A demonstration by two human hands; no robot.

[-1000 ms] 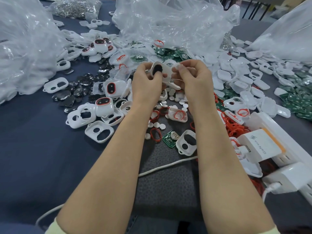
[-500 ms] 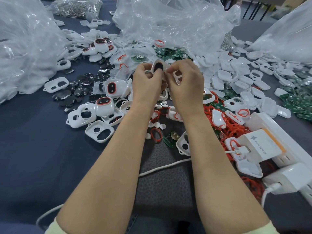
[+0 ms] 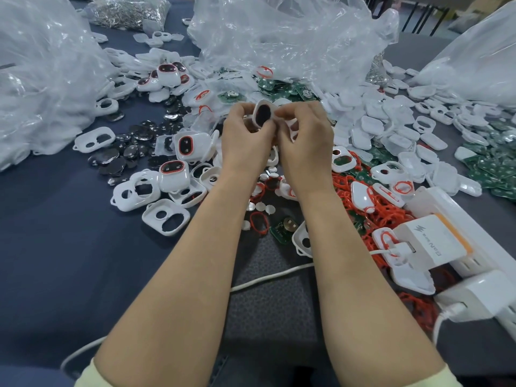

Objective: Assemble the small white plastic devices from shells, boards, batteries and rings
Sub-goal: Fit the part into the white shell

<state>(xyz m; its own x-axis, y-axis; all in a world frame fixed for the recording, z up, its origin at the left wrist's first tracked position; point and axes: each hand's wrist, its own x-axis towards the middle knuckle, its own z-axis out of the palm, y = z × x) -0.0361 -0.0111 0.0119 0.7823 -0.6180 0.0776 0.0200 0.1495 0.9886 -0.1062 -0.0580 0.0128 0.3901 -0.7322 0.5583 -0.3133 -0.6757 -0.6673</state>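
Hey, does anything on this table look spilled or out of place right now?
Yes. Red rings spill in a loose tangle against the power strip and the plugged-in charger, and a white shell lies against the charger's cable plug. It is an odd place for loose parts.

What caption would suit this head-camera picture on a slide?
Left hand and right hand hold a white shell above the parts-strewn table.

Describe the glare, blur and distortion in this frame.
Head view: white glare streaks on the clear bags; the light is soft and even, with faint shadows; the shell, held by the left hand and right hand, looks slightly soft; the wide-angle lens stretches the forearms toward the bottom edge.
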